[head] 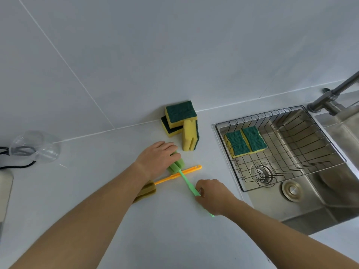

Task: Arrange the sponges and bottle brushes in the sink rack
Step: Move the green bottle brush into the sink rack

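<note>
A green bottle brush (185, 180) lies on the white counter, crossing over an orange-handled brush (180, 174). My left hand (157, 159) presses on the green brush's foam head. My right hand (210, 196) grips the green handle near its end. The orange brush's olive foam head (148, 190) pokes out under my left forearm. Three yellow-and-green sponges (181, 121) stand stacked against the wall. Two more sponges (245, 141) lie side by side, green side up, in the wire sink rack (291, 152).
The rack sits across the steel sink (291, 206), with a drain strainer (263, 172) below it and a faucet (330, 98) at the back right. A clear glass (33, 147) lies on its side at the left beside a black cable (17, 166).
</note>
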The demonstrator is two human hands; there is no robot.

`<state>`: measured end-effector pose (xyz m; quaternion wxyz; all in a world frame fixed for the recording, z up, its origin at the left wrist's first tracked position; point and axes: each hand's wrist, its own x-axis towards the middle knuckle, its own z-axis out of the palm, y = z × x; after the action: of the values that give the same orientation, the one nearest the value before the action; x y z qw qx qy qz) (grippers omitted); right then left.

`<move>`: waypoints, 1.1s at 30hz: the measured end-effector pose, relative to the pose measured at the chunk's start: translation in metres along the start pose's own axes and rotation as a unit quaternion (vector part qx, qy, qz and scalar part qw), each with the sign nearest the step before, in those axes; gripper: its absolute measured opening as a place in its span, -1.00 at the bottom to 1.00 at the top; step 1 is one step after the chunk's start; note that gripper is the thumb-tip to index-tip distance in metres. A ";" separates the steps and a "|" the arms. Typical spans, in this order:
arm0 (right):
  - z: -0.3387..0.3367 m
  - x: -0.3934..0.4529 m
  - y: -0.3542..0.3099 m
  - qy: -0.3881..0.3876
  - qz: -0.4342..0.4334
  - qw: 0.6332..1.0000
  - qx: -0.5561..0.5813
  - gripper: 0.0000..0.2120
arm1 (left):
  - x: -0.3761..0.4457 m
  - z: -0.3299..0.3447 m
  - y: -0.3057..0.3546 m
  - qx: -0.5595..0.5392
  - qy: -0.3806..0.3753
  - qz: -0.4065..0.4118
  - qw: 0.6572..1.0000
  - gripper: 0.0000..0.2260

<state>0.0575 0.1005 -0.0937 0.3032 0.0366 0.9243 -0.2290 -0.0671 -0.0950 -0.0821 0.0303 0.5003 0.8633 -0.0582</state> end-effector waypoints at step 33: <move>-0.111 -0.096 0.126 0.102 -0.128 0.972 -0.171 -0.85 | 0.010 -0.058 0.134 -0.172 0.044 -0.088 0.980 -0.65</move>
<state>0.1014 0.2696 -0.0095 0.1775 -0.1117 0.9726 -0.1000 0.0441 -0.0131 -0.0353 0.0726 0.4118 0.9015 0.1112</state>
